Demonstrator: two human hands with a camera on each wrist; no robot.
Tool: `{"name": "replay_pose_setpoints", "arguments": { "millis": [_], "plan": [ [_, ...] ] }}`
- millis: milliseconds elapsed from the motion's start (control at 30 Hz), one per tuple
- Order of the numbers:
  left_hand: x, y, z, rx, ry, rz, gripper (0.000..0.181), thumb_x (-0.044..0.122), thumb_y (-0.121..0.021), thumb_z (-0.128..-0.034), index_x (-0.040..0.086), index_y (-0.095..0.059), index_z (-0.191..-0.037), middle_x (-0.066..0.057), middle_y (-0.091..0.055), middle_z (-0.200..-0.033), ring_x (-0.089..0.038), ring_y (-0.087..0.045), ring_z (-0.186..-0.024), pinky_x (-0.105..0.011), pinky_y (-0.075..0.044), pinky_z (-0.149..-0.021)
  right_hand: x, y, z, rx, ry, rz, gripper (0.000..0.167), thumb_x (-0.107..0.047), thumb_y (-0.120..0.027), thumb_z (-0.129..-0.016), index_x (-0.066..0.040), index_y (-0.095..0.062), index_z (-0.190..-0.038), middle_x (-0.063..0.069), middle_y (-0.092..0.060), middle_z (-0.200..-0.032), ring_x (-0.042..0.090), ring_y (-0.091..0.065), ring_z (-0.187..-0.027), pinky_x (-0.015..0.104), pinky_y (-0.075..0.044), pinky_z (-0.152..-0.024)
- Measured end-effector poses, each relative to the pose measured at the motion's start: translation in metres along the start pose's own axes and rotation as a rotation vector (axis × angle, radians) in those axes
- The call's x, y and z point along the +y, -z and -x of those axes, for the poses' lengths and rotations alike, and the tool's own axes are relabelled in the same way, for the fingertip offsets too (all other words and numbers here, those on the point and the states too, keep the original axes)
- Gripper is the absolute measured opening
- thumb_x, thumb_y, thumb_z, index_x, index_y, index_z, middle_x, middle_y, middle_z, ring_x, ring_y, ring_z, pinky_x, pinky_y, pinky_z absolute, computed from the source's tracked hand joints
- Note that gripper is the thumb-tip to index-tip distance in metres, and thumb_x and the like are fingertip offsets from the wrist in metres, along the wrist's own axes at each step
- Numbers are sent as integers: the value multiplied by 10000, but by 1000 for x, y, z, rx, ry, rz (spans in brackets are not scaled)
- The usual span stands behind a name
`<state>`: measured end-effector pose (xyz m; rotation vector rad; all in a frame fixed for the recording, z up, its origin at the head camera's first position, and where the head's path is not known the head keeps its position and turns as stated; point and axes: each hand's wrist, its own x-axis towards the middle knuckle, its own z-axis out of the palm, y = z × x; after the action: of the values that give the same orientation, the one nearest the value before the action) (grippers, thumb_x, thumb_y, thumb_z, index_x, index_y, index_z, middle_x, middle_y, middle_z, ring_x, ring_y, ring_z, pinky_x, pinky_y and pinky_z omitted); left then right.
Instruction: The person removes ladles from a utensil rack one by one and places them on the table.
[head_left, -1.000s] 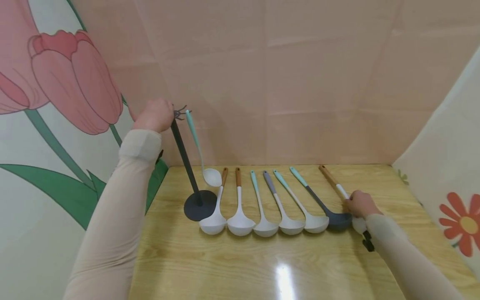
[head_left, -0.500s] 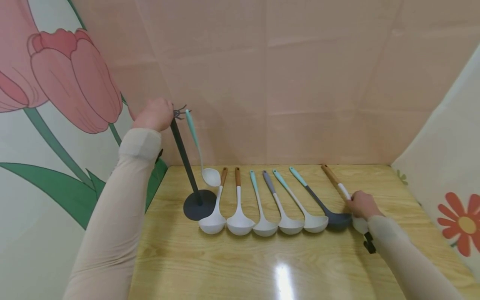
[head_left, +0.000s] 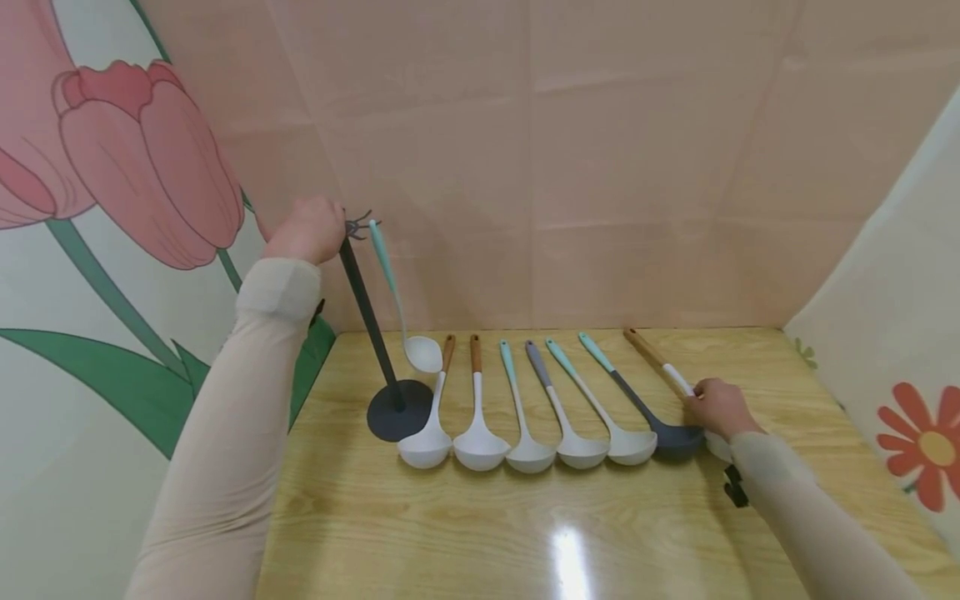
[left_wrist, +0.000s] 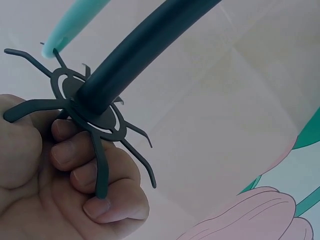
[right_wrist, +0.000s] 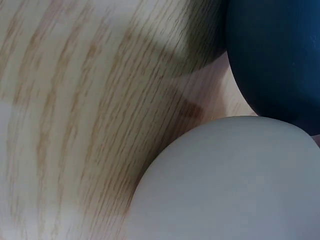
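Observation:
My left hand [head_left: 309, 231] grips the top of a dark utensil stand [head_left: 369, 312]; in the left wrist view its curled fingers [left_wrist: 120, 167] sit behind the ring of hooks [left_wrist: 60, 87]. A mint-handled white ladle [head_left: 384, 258] hangs from one hook, its bowl above the table. On the far right, my right hand [head_left: 718, 408] holds a white ladle with a brown handle [head_left: 651, 350] low on its shaft. That ladle's pale bowl [right_wrist: 230, 185] fills the lower right wrist view, close to a dark bowl [right_wrist: 275, 60]. Most of the right fingers are hidden.
Several ladles lie in a row on the wooden table [head_left: 450, 533], including a brown-handled white one [head_left: 480, 446], a grey-handled one [head_left: 581, 450] and a dark one with mint handle [head_left: 678, 442]. The stand's round base [head_left: 382, 417] is beside the leftmost ladle. A pink backdrop [head_left: 600, 167] rises behind.
The handle end of the ladle in my right hand has swung left, toward the dark ladle, and the hand has shifted slightly left. My left hand and the stand stay in place.

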<state>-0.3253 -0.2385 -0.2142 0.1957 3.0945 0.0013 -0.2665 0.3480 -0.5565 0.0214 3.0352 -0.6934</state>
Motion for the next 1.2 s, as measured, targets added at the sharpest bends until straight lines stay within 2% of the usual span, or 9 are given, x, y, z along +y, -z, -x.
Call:
{"name": "replay_pose_setpoints", "arguments": {
  "millis": [167,400,467,600,733,967,1100,1200],
  "plan": [
    [-2,1,1,-3,0,1,265,35,-315,-1054,-70,-492,-1221,-232,-521,-1084,-341,-512,-895,-408,-488,-717,-2,0,-1,14,-1,-13,347,-114,-568,-888,202,-606,-1027,311,-663,-894,366,-628,-734,455,-522,-637],
    [-3,3,1,-17,-29,-65,231,3,-349,-1039,-84,-496,-1195,-243,-520,-1087,-345,-509,-895,-421,-494,-737,-10,-3,-1,109,49,-29,303,-82,-546,-883,179,-592,-1033,265,-663,-837,325,-621,-692,440,-507,-610],
    [-3,3,1,-16,-40,-91,234,3,-348,-1037,-83,-499,-1194,-248,-526,-1097,-348,-507,-903,-431,-490,-751,-12,-5,-1,131,63,-29,284,-73,-546,-879,171,-599,-1015,262,-651,-832,335,-607,-699,454,-501,-622],
    [-2,4,1,-14,-40,-86,251,23,-330,-1047,-76,-499,-1205,-249,-530,-1104,-350,-505,-910,-438,-492,-752,-16,-8,-1,158,64,-30,304,-72,-536,-878,175,-607,-1040,305,-627,-892,390,-589,-771,511,-486,-684],
    [-2,4,3,-13,-24,-29,288,69,-280,-1071,-58,-500,-1206,-233,-517,-1085,-350,-490,-913,-446,-479,-753,-23,-10,-2,186,92,-35,302,-77,-561,-898,176,-612,-1056,337,-612,-930,440,-578,-829,553,-468,-723],
    [-2,4,4,-13,-19,-4,356,125,-204,-1090,-39,-497,-1210,-226,-509,-1077,-358,-477,-931,-475,-457,-795,-50,-8,-1,250,183,-46,278,-72,-580,-912,161,-623,-1057,348,-624,-994,495,-579,-931,605,-452,-811],
    [-3,3,4,4,33,102,454,229,-145,-1094,-31,-511,-1160,-270,-505,-1162,-374,-461,-991,-502,-433,-860,-70,-6,-1,269,227,-61,261,-62,-598,-922,152,-634,-1067,346,-631,-1017,503,-577,-961,616,-449,-836],
    [-4,3,5,16,77,192,549,323,-111,-1085,-22,-527,-1185,-297,-480,-1284,-381,-447,-1064,-522,-400,-931,-86,-5,-2,272,252,-72,254,-52,-615,-916,148,-637,-1071,345,-638,-1022,508,-582,-965,620,-449,-843]
  ]
}}
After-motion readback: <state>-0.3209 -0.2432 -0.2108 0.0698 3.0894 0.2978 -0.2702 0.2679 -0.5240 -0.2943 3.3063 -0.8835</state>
